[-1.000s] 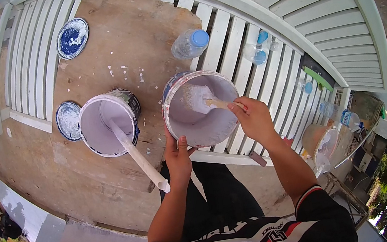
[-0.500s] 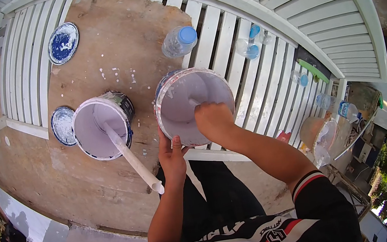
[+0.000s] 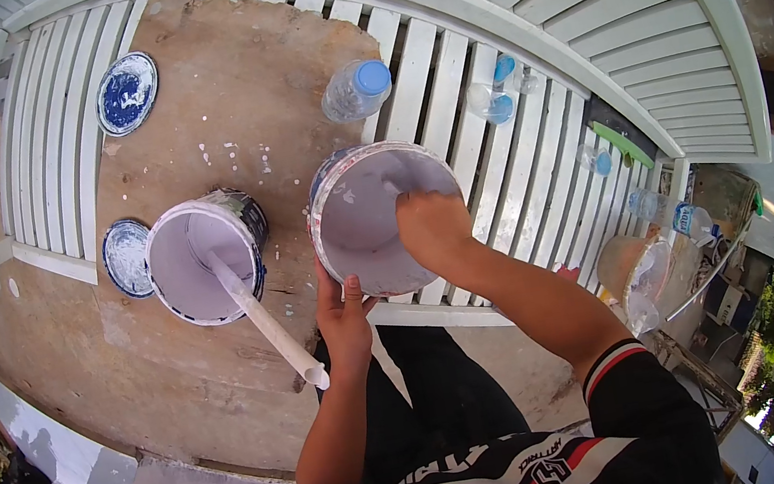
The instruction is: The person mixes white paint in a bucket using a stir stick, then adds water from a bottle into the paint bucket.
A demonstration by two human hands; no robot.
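Observation:
My left hand (image 3: 343, 325) grips the lower near side of a paint bucket (image 3: 315, 192), its thumb and fingers against the outer wall. The bucket is tilted toward me, and its inside is smeared with pale paint. Inside its mouth, my right hand (image 3: 433, 225) is closed on a pale, paint-coated thing (image 3: 392, 183), mostly hidden by the fist. To the left stands a second paint bucket (image 3: 171, 294) holding pale paint. A long whitish pipe (image 3: 263, 320) leans out over its rim toward me.
Blue-and-white stained lids (image 3: 128, 94) lie on the worn board (image 3: 206, 58). A clear bottle with a blue cap (image 3: 356, 91) stands beyond my bucket. More plastic bottles lie on the white slatted bench (image 3: 491, 195). A clear tub (image 3: 635, 272) sits at the right.
My right hand has shifted slightly right and up inside the bucket, and the pale thing in it has moved with it. My left hand stays on the bucket. The pipe has not moved.

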